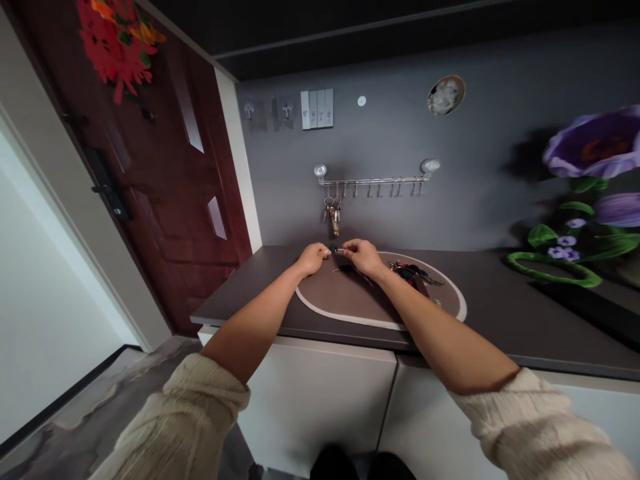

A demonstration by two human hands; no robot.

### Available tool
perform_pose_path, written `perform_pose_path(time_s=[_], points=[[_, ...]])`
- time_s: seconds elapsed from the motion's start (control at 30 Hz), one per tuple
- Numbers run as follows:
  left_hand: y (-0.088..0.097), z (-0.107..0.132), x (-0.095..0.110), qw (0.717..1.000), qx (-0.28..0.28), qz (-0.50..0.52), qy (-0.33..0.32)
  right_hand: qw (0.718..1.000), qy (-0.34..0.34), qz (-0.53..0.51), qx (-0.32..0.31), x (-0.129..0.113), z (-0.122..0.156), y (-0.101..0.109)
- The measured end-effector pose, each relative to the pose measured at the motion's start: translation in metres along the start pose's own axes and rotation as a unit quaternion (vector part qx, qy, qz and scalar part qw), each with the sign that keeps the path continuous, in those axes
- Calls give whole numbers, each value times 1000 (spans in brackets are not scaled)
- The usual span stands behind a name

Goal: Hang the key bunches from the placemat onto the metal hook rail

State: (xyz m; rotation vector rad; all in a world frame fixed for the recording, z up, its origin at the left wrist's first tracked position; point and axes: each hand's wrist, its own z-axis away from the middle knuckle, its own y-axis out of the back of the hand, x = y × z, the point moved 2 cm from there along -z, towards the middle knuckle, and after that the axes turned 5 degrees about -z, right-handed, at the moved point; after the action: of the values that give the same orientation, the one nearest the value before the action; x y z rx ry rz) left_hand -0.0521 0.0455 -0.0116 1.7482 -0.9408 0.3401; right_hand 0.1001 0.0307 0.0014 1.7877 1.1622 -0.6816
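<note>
Head view, looking down on a dark grey counter (pixel 500 303) set against a grey wall (pixel 480 133). The small key (pixel 335 249) is held up between the two hands, just above the far part of an oval brown mat (pixel 345 297) with a raised cream rim. The right hand (pixel 361 257) is closed at the key's thin metal end, its fingertips pinched together. The left hand (pixel 313 259) is curled, with its fingertips at the key's dark head; whether it grips the key cannot be told from this view.

The mat lies close to the counter's near edge, and its far rim comes close to the wall. It holds a dark key fob (pixel 349 269) just under the hands and, toward its right end, a heap of keys (pixel 413 273) with red and black parts. Both hands are near the far rim, with open mat to the near side of them.

The counter runs on a long way to the right of the mat, while on the left it ends near a dark red door (pixel 170 200). Above the mat, a metal hook rail (pixel 373 180) is fixed to the wall, and a bunch of keys (pixel 333 217) hangs from its left end.
</note>
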Motion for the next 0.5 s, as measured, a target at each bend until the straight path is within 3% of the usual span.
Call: perform_pose_path(time_s=[0.13, 0.23, 0.37, 0.5], points=[[-1, 2, 2, 977, -34, 203, 60, 999, 15, -24, -38, 6, -3, -5], [-1, 3, 3, 948, -65, 300, 83, 996, 28, -57, -54, 7, -4, -8], [0, 6, 6, 919, -94, 370, 94, 993, 50, -86, -69, 3, -2, -10], [0, 7, 7, 914, -100, 382, 96, 991, 67, -86, -75, 1, -1, -10]])
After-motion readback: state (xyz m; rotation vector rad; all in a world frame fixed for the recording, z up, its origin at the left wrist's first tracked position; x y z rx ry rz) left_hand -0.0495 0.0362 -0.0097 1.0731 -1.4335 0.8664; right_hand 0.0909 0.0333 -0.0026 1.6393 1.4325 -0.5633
